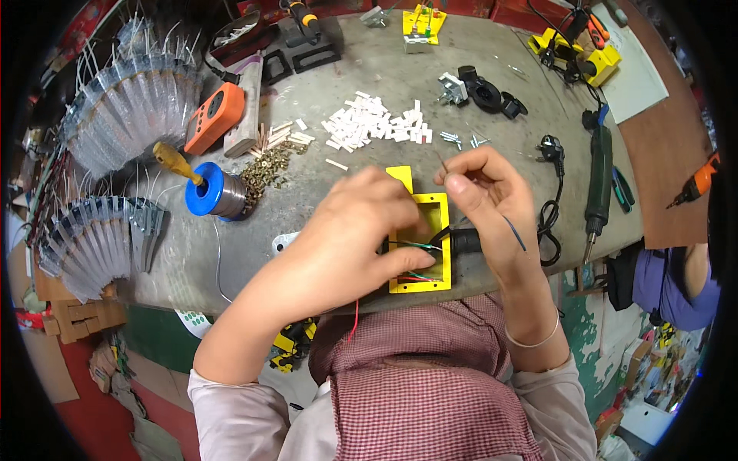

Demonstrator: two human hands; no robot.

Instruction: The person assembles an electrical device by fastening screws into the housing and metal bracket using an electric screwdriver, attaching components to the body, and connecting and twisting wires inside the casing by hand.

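A yellow open-topped box [419, 288] stands at the near edge of the bench, with thin green, red and dark wires [419, 245] inside. My left hand [357, 227] reaches over its left side. The thumb extends into the opening beside the wires; the other fingers are curled and blurred, so their grip is unclear. Just right of the box, my right hand [492, 203] is raised, pinching a thin wire between thumb and forefinger. A length of blue wire [514, 233] shows by that palm. A black cable fitting [465, 240] joins the box's right wall.
White ceramic-looking pieces [373, 121] lie heaped beyond the box. A blue solder spool [211, 192], brass parts [265, 170] and an orange socket device [215, 115] sit to the left. On the right are a black plug [551, 148] and a green soldering iron [599, 180].
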